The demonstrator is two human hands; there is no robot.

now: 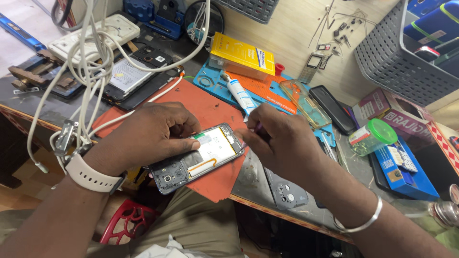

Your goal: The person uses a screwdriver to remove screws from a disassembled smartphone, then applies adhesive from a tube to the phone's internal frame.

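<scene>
- Head view: the left hand is clamped over the left half of an opened phone, fingers curled down around its edges, pinning it to the red mat at the near edge of the bench.
- The phone lies back-off and tilted, its camera end near and left, with the pale battery showing in the middle.
- The right hand comes in from the right, fingers pinched shut on a thin purple-tipped tool held over the phone's far right corner. I cannot see where its working end meets the frame.
- To do this well, I'd say the left hand's grip should stay flat and firm so the body cannot slide on the mat, and the tool should work shallow along the edge, away from the battery.
- The removed back cover lies just right of the mat, under the right wrist; a white tube rests farther back, and white cables hang on the left.
</scene>
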